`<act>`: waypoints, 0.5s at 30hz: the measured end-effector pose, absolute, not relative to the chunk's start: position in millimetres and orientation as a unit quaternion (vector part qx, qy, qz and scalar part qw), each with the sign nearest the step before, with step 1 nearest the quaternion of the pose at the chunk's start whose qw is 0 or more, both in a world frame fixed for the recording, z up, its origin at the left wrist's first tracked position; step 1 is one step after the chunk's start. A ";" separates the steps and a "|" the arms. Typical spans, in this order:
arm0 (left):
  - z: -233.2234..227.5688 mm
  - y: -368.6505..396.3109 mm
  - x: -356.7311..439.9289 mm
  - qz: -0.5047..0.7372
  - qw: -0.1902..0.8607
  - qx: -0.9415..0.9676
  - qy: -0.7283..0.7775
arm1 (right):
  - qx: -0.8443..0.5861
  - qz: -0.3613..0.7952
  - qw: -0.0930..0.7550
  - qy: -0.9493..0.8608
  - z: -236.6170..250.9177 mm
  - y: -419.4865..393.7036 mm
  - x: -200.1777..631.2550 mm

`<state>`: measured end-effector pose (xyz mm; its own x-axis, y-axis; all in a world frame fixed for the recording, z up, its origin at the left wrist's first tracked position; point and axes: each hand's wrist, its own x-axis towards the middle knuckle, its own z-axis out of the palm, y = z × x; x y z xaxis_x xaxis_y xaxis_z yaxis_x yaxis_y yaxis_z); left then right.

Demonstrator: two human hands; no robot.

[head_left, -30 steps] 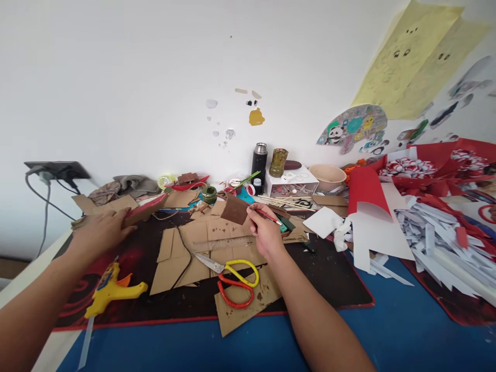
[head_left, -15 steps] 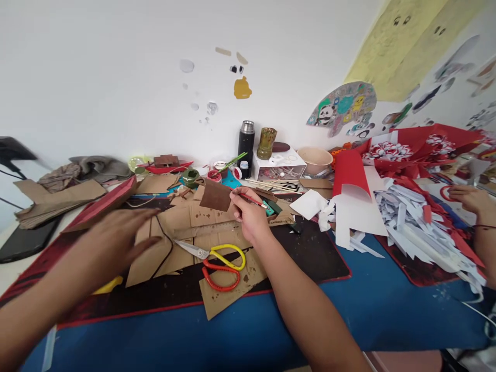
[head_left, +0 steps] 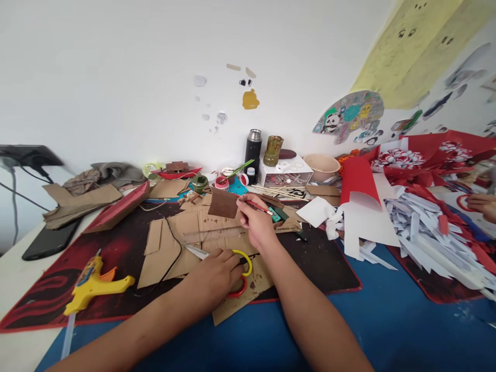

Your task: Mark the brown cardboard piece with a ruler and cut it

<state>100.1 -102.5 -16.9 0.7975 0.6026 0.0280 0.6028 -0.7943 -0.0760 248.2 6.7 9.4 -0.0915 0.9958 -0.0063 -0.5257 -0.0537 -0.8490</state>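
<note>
My right hand (head_left: 256, 223) holds a red-handled paintbrush (head_left: 260, 207) and a dark brown painted cardboard piece (head_left: 223, 204) above the mat. My left hand (head_left: 214, 278) rests on the scissors (head_left: 237, 261) with one yellow and one red handle, its fingers closing over the handles; the blades point left. The scissors lie on flat brown cardboard pieces (head_left: 174, 245), with a clear ruler (head_left: 211, 235) just behind them.
A yellow glue gun (head_left: 95, 280) lies at the left on the dark red mat (head_left: 321, 263). Paint pots, a black flask (head_left: 252, 149), a bowl (head_left: 322, 166) and a white box stand along the wall. Red and white paper scraps (head_left: 422, 227) pile up right, where another person's hand (head_left: 482, 204) shows.
My left hand moved from the far left cardboard across to the scissors handles. My right hand kept the brush and brown piece in place. The camera view swung slightly.
</note>
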 end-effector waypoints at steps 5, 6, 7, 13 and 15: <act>-19.3 -102.6 110.1 -0.046 0.108 -0.954 -0.275 | -0.333 0.645 0.586 -0.359 9.3 6.9 248.8; -18.3 -103.0 111.7 -0.058 0.114 -0.955 -0.269 | -0.335 0.644 0.587 -0.359 9.3 6.9 249.0; -17.0 -103.3 113.2 -0.069 0.119 -0.956 -0.261 | -0.337 0.643 0.587 -0.358 9.4 6.8 249.1; -8.4 -101.3 120.3 -0.091 0.153 -0.963 -0.203 | -0.348 0.632 0.595 -0.353 10.1 7.7 250.8; -4.0 -97.1 121.7 -0.087 0.158 -0.965 -0.188 | -0.350 0.628 0.601 -0.350 10.4 8.9 251.4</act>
<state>121.7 -97.1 -4.0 0.9140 0.3364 0.2267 0.3912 -0.8789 -0.2729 251.4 8.9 10.4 -0.0332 0.9993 -0.0180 -0.5091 -0.0324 -0.8601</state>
